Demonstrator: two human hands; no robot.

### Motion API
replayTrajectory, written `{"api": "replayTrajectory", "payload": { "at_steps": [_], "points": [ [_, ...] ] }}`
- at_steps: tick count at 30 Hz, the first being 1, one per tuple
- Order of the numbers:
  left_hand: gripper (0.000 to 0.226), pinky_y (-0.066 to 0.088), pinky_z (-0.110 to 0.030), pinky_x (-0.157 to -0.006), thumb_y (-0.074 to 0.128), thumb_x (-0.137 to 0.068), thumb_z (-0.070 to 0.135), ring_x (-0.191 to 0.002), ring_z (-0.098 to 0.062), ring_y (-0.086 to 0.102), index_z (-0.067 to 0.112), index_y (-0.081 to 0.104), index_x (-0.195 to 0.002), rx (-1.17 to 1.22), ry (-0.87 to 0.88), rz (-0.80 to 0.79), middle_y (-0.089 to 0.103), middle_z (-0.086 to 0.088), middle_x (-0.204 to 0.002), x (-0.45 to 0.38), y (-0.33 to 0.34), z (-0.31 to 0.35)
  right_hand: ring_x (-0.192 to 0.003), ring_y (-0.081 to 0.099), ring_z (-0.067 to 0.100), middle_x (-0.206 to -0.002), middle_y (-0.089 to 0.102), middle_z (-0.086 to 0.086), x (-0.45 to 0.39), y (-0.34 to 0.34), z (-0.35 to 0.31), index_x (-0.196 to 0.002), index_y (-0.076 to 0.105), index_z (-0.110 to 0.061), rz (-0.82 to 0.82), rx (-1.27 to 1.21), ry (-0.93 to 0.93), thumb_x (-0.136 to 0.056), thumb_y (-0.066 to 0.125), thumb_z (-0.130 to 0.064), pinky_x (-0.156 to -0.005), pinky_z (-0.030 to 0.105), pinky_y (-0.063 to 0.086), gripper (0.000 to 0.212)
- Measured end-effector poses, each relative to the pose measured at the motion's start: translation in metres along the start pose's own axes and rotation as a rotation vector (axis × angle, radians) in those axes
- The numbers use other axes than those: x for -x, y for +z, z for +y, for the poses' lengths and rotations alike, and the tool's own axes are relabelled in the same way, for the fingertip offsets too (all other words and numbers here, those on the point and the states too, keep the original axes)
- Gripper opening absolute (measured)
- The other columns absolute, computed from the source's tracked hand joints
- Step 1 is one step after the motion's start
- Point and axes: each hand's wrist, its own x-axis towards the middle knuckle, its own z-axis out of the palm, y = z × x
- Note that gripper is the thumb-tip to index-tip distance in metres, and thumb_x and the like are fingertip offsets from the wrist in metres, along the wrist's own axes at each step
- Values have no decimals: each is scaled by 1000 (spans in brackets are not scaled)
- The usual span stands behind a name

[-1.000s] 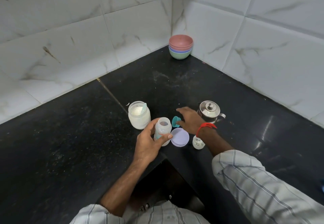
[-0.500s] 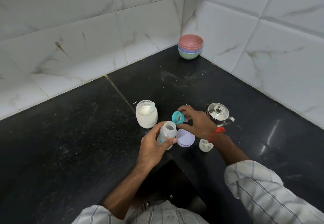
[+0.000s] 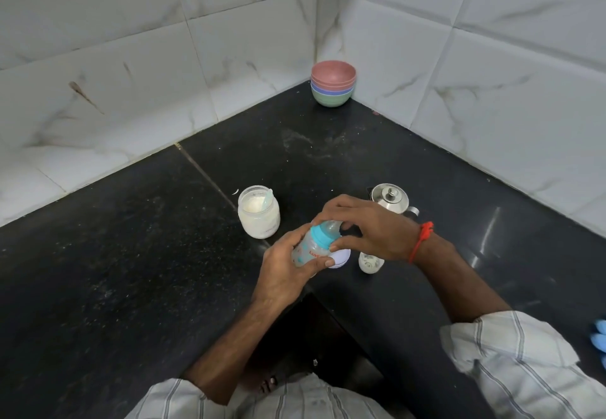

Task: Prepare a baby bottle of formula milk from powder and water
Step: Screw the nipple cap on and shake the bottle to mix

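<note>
My left hand (image 3: 284, 272) grips the clear baby bottle (image 3: 306, 249), tilted and lifted off the black counter (image 3: 131, 271). My right hand (image 3: 367, 227) curls round the teal collar with teat (image 3: 323, 232) sitting on the bottle's mouth. An open glass jar of white formula powder (image 3: 259, 212) with a pale scoop leaning inside stands to the left. A small steel lidded water pot (image 3: 392, 200) stands behind my right hand. The bottle's clear cap (image 3: 370, 263) rests on the counter under my right wrist.
A lilac round lid (image 3: 341, 259) lies on the counter beneath the bottle. Stacked coloured bowls (image 3: 333, 82) sit in the far tiled corner. The counter edge forms an inner corner just below my hands. Something blue (image 3: 600, 340) shows at the right edge.
My right hand picked the teal collar up from the counter and brought it onto the bottle's mouth. My left hand lifted and tilted the bottle.
</note>
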Motion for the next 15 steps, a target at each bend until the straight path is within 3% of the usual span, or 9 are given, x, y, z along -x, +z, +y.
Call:
{"api": "replayTrajectory", "payload": {
  "at_steps": [5,8,11,13,15],
  "points": [
    [59,51,-15,-90,88,-75,36,-113,3,61,48,56,-124,11,21,0,66,19,-119,8,-1,4,-109,65,17,-125,61,1,4,-1,-9,-130,64,-15,2,-47,43,-91,77,-24,-91,28,56,43],
    [58,54,-33,-98,87,-75,43,-119,-9,60,48,59,-125,-1,59,4,66,18,-123,9,1,8,-86,68,12,-99,69,-4,6,1,-17,-107,70,-16,139,-10,124,-84,76,-53,-77,32,58,43],
    [64,55,-44,-100,83,-69,55,-122,-14,59,41,61,-127,-17,95,11,65,16,-126,8,4,16,-55,59,12,-58,59,-6,7,9,-28,-70,56,-22,330,192,367,-69,41,-98,-53,36,53,78],
    [62,55,-42,-98,84,-69,55,-119,-12,60,40,62,-126,-15,117,20,66,17,-123,7,6,25,-52,56,17,-49,51,-4,10,11,-33,-55,47,-20,345,337,499,-63,13,-104,-50,34,48,92],
    [62,56,-35,-96,82,-70,57,-116,-8,62,45,60,-127,39,121,27,67,17,-122,3,6,30,-53,59,18,-48,56,0,12,10,-38,-50,52,-16,388,212,540,-67,4,-102,-58,38,53,99]
  ]
}}
